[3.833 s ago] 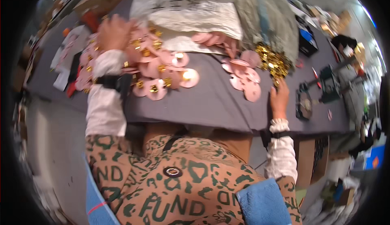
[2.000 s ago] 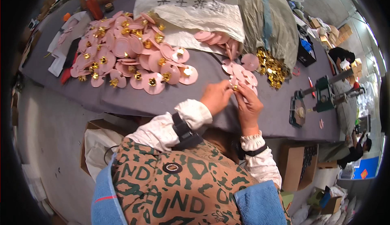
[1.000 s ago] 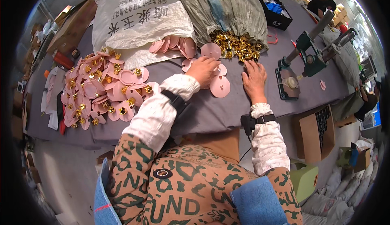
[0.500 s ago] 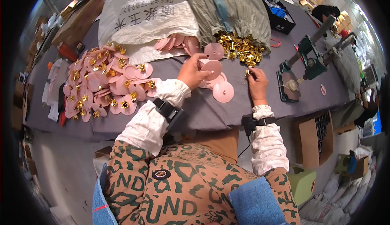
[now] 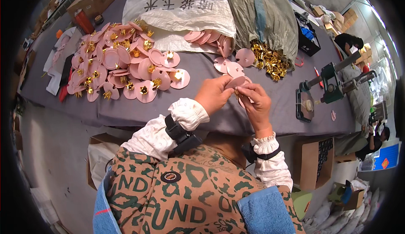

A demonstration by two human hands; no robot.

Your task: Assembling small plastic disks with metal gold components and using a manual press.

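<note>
Left hand and right hand pinch one pink disc, tilted, long axis left-right; brass clips far right, finished pile far left.

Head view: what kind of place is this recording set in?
Most likely a small workshop or factory assembly bench. A long grey table carries a heap of pink discs fitted with gold clips, big sacks spill loose gold clips, and a green hand press stands at the right.
</note>
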